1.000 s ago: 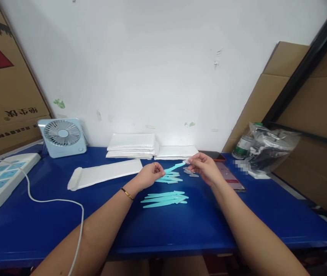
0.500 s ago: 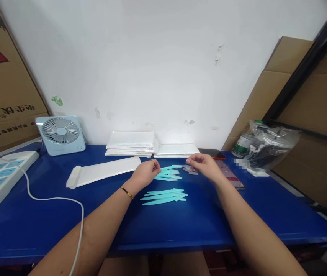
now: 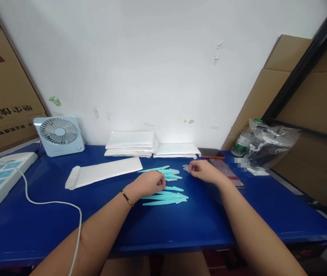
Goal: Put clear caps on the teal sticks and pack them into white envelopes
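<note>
Two loose groups of turquoise eyebrow razors lie on the blue table, a rear group [image 3: 173, 173] and a front group [image 3: 163, 197]. My left hand [image 3: 152, 183] is closed, its fingertips pinching a turquoise eyebrow razor [image 3: 175, 188] at the top of the front group; the hand hides the razor's other end. Right of the rear group are small clear plastic pieces [image 3: 185, 167], which look like blade caps. My right hand [image 3: 202, 170] has its fingers curled together over them, touching them or close to it. What those fingers hold is hidden.
A white padded mailer [image 3: 106, 172] lies left of the razors. Stacks of mailers [image 3: 129, 143] sit against the wall. Two phones [image 3: 228, 174] [image 3: 211, 153], a bottle [image 3: 241, 143] and a plastic bag [image 3: 272, 147] are right; a fan [image 3: 61, 134], power strip [image 3: 5, 176] and white cable [image 3: 51, 200] left.
My left hand has moved from the rear razors toward me, to the front group. My right hand has lowered slightly over the clear pieces, its fingers drawn closer together.
</note>
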